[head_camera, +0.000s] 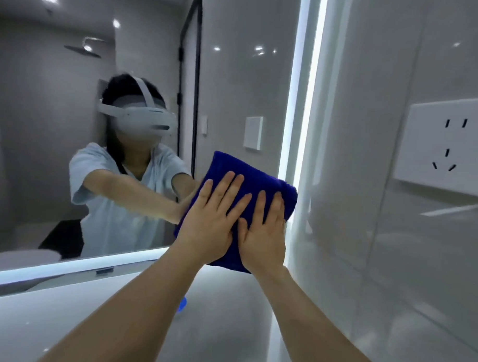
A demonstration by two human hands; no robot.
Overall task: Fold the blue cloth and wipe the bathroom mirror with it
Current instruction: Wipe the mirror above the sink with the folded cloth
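Fingers [233, 186] of both hands lie flat and spread, gripping nothing, left hand [214, 220] and right hand [265, 236] pressing the folded cloth [249, 173] against the mirror [230, 85] at its lower right corner, unwiped glass lying leftward and upward.

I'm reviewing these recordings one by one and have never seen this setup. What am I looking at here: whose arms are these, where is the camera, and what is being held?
There is no machine here. A person wears one camera on the head, so you see their own arms reaching forward. The left hand and right hand lie flat, side by side, pressing a folded blue cloth against the bathroom mirror, near its lit right edge. The figure with a headset is that same person's reflection. On the tiled wall to the right sits a white power socket. Below is a pale countertop.
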